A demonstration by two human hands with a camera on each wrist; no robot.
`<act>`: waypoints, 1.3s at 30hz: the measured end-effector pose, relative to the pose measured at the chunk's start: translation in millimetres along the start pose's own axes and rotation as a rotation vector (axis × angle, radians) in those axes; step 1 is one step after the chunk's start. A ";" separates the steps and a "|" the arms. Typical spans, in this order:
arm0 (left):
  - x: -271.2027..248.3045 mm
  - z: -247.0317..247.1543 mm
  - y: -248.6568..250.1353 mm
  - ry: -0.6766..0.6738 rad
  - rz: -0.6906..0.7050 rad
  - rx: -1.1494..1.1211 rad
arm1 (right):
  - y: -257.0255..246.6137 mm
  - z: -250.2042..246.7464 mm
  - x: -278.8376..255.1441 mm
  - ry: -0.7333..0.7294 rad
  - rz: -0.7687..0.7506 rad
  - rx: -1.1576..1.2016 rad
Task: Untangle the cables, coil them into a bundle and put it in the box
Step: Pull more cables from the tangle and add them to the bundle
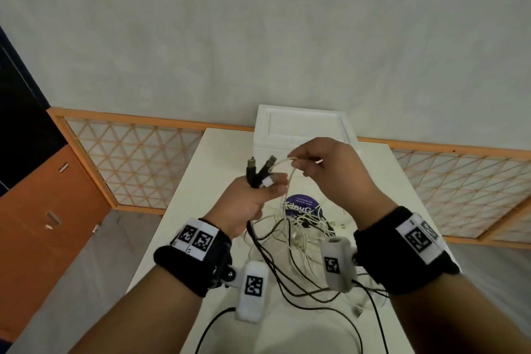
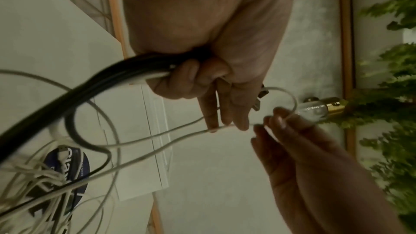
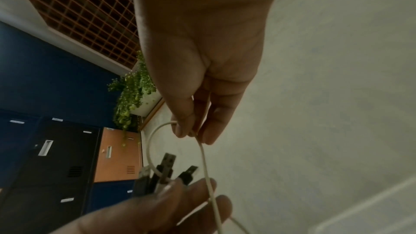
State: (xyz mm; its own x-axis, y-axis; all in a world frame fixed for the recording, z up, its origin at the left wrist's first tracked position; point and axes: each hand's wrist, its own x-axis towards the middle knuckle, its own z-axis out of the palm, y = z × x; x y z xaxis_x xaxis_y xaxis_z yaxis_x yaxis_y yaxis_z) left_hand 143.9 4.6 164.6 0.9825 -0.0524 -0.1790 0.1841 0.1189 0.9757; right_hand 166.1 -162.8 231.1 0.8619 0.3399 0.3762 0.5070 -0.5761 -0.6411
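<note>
Left hand (image 1: pixel 247 204): fingers curled round the black cables (image 1: pixel 254 172), plugs projecting above the fist.
Right hand (image 1: pixel 330 172): white cable (image 1: pixel 290 181) pinched between thumb and fingertips (image 3: pixel 183 127).
Box (image 1: pixel 301 129): positioned beyond both hands.

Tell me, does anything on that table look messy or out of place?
Yes. A knot of white and black cables lies in a jumble on the table, strands crossing over a round purple sticker. The left hand grips several plug ends; the right hand pinches one white cable. Nothing looks broken.
</note>
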 end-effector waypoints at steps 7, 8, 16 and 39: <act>2.5 1.6 5.9 0.126 0.099 -0.053 | 11.6 33.9 -16.9 0.097 0.112 0.276; 1.8 -0.7 10.1 0.137 0.124 -0.091 | 19.9 43.1 -23.3 0.017 0.159 0.254; 4.5 -13.5 14.7 0.100 0.236 -0.156 | 43.0 63.9 -31.9 -0.142 0.076 0.051; 26.3 -70.6 -69.4 0.315 -0.101 0.246 | 61.5 -62.5 -33.8 0.484 0.018 0.133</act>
State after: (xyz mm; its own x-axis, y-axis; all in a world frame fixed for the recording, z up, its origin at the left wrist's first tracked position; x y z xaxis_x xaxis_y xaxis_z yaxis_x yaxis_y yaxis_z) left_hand 159.0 65.0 83.2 0.9279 0.2594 -0.2679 0.3049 -0.1140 0.9455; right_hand 168.2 -256.2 220.8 0.7882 -0.0713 0.6112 0.5147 -0.4680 -0.7184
